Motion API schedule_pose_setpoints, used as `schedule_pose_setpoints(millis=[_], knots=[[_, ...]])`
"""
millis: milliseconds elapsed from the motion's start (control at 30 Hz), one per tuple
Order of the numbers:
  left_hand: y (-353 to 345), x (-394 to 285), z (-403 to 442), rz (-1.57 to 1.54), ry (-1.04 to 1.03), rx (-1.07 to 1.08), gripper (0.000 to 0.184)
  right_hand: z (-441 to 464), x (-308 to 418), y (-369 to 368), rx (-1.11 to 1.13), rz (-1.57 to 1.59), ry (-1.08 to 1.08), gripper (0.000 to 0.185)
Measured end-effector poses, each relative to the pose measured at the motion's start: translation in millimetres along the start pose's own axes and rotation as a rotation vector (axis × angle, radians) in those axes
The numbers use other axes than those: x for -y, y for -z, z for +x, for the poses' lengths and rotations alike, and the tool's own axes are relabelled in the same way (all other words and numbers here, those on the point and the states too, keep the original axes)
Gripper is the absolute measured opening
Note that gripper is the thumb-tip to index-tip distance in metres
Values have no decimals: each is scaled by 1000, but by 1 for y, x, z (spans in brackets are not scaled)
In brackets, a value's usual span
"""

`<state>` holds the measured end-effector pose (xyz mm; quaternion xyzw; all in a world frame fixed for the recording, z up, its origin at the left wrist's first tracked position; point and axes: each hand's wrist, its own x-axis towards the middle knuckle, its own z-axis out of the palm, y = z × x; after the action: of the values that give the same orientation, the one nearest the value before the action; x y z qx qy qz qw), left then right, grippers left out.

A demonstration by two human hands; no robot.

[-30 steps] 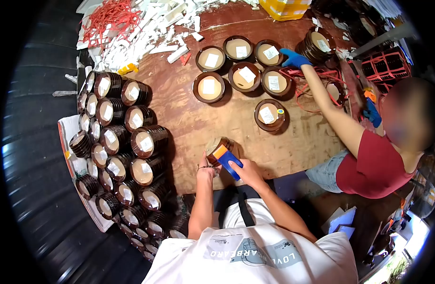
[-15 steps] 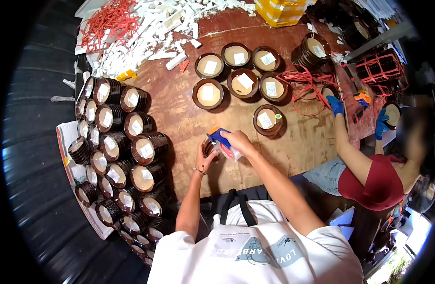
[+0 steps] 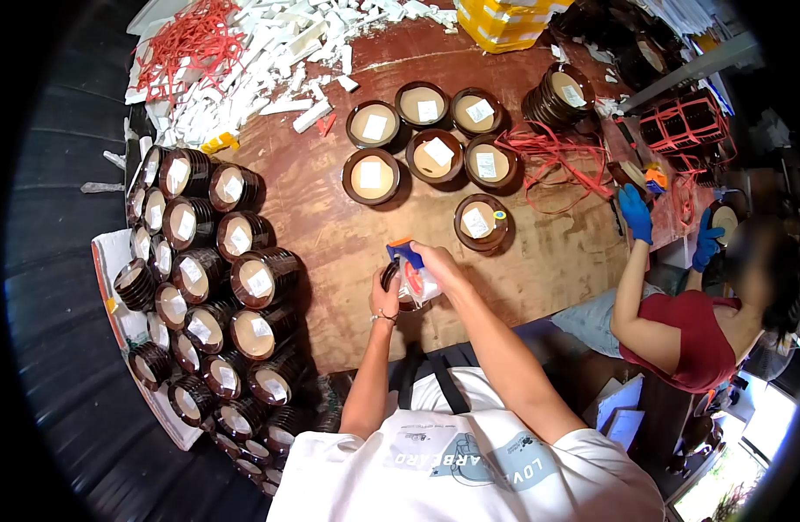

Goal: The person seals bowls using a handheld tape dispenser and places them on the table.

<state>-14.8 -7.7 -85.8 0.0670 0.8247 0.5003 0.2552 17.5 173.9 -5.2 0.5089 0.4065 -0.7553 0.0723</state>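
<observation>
My right hand (image 3: 437, 265) is closed around a tape dispenser (image 3: 405, 253) with a blue body, an orange edge and a roll of clear tape. Close beside it, my left hand (image 3: 383, 298) grips a stack of dark brown dishes (image 3: 389, 274), mostly hidden behind the hand and the dispenser. Whether the dispenser touches the dishes I cannot tell. Beyond my hands on the wooden table (image 3: 539, 278) stands a brown dish stack (image 3: 484, 224) with a white label and a small blue-yellow sticker. Several more labelled dish stacks (image 3: 436, 155) stand behind it.
Many labelled dish stacks (image 3: 259, 283) are piled at the left. White foam scraps (image 3: 287, 52) and red straps (image 3: 191, 48) cover the far left; more red straps (image 3: 557, 165) lie at right. A yellow-taped box (image 3: 509, 26) stands at the back. A co-worker's blue-gloved hand (image 3: 635, 214) is at right.
The tape dispenser has turned and my left wrist has shifted slightly right, both hands staying close together. The whole view has shifted a little. The co-worker's nearer gloved hand has opened away from a dish.
</observation>
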Motion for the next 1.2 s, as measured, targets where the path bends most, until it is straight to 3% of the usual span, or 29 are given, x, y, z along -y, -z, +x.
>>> schedule_pose_setpoints(millis=[33,167,200,233,300,367,467,567,633,700,733,767,800,867,967,1033,1100,1133,1167,1200], knots=[[6,-19,-8,114,16,-2,42,3,-2,0,3,-117,-19,33],[14,-42,-3,444,-21,-8,35,-16,18,-18,64,93,-29,32],[11,-44,-5,438,-47,-45,33,-5,18,-20,47,-161,-50,39],[11,-46,-4,438,-48,-45,33,-2,15,-24,47,-160,-48,39],[10,-44,0,451,114,-13,38,-21,24,-35,-242,-716,27,48],[8,-21,5,488,67,-64,36,-45,35,-36,-204,-645,22,54],[13,0,19,262,216,-126,41,-70,41,-32,-120,-659,25,55],[18,-10,26,317,144,-87,43,-89,20,-30,-259,-1007,188,58],[19,-17,30,354,206,-81,45,-100,2,-17,-226,-1006,163,61],[21,3,44,183,518,-69,47,-121,-13,0,-102,-876,36,64],[17,43,62,195,602,-52,50,-134,-23,9,-92,-858,49,64],[19,35,56,-54,663,-70,51,-147,-33,17,-81,-841,59,64],[18,44,57,-107,666,-52,51,-157,-43,24,-80,-845,55,64],[18,47,60,-162,669,-44,50,-168,-56,32,-162,-877,175,61],[22,28,55,-221,704,-49,47,-170,-64,44,-203,-1001,161,60],[22,26,50,0,522,-21,45,-156,-53,41,-182,-1008,71,56],[18,13,39,66,442,-8,44,-131,-38,16,-254,-1194,202,43],[16,3,32,18,486,-31,45,-88,-59,6,-243,-1419,162,35],[15,-9,25,-32,535,-60,47,-49,-84,-2,-223,-1649,118,28],[15,-23,22,-281,757,-112,48,-51,-81,-9,-240,-1894,23,20]])
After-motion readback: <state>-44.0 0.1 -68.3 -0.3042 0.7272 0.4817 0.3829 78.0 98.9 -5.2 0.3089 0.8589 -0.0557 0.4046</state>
